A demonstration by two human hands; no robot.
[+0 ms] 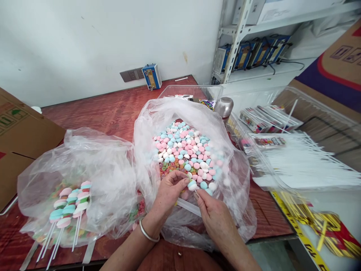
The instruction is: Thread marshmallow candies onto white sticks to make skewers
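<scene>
Over an open clear plastic bag point(149, 113), both hands meet at a small stack of blue and white candies point(192, 185). My left hand point(170, 192), with a bangle on its wrist, is closed, thumb and fingertips pinching at the stack's upper left side. My right hand point(216, 214) is closed just below, its thumb and forefinger on a thin white stick point(195, 191) under the candies; most of the stick is hidden. Inside the bag lie many pink, blue and white button-shaped candies point(183, 145) and small sugary ring gummies point(172, 165).
Finished-looking candy skewers point(67, 207) lie on another plastic bag point(98, 162) at left. To the right, a clear tray point(270, 180) holds many white sticks point(304, 162) and packets. Yellow twist ties point(324, 226), a metal-topped bottle point(224, 107) and cardboard boxes point(28, 128) stand around.
</scene>
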